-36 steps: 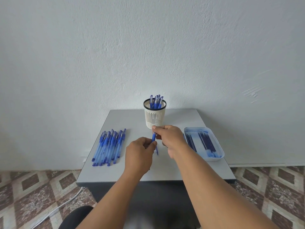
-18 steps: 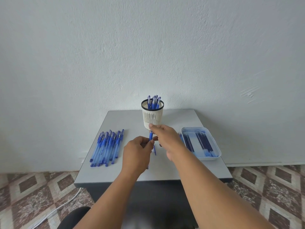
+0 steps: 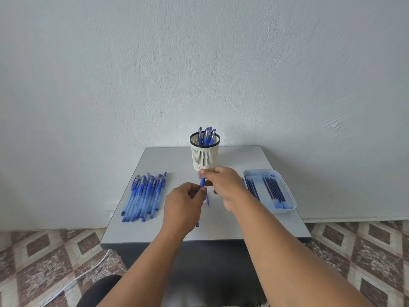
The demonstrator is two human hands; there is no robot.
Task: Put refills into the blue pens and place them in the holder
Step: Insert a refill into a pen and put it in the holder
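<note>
Both hands, left hand and right hand, grip one blue pen upright between them, before the holder.

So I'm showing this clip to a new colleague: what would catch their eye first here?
Probably the two hands meeting mid-table: the left hand and right hand both grip one blue pen just in front of the white mesh holder, which already has pens standing in it. Next, the row of blue pens lying at the table's left, and the tray of refills at its right.
</note>
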